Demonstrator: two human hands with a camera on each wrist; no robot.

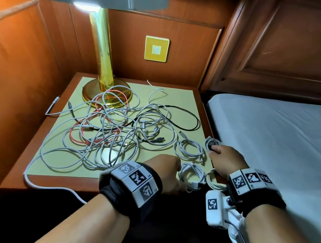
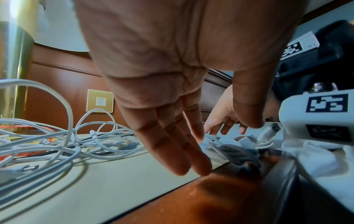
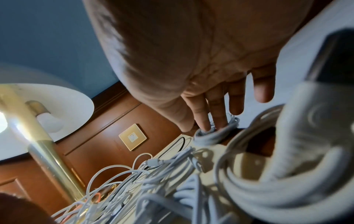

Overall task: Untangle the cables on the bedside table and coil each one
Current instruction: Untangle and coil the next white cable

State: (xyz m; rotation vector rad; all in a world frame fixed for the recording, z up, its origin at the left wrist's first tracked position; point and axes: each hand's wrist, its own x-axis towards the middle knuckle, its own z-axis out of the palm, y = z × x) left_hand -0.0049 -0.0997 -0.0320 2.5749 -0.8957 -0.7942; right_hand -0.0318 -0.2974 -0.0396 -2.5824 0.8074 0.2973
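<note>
So the big tangle of cables point(image 1: 113, 126) is sitting across the middle of the bedside table point(image 1: 196, 99), mostly white with a red cable point(image 1: 83, 130) and a black cable point(image 1: 189, 115) mixed in, sprawling wider left-to-right than front-to-back and lapping onto the brass lamp base point(image 1: 107, 92) at the upper left. Four little coils are lying flat in the lower right part of the table. The right hand point(image 1: 225, 158) is reaching toward the top of the frame with straight fingers, fingertips point(image 3: 220, 121) pressing down on the farthest small coil point(image 1: 211, 143) at the table's right edge, not curled around it. The left hand point(image 1: 166, 169) is hanging relaxed and loose over the front edge, holding nothing, right beside the near coil point(image 1: 192, 173), whose plug ends are pointing toward the lower right. The middle coil point(image 1: 189, 149) is resting untouched.
</note>
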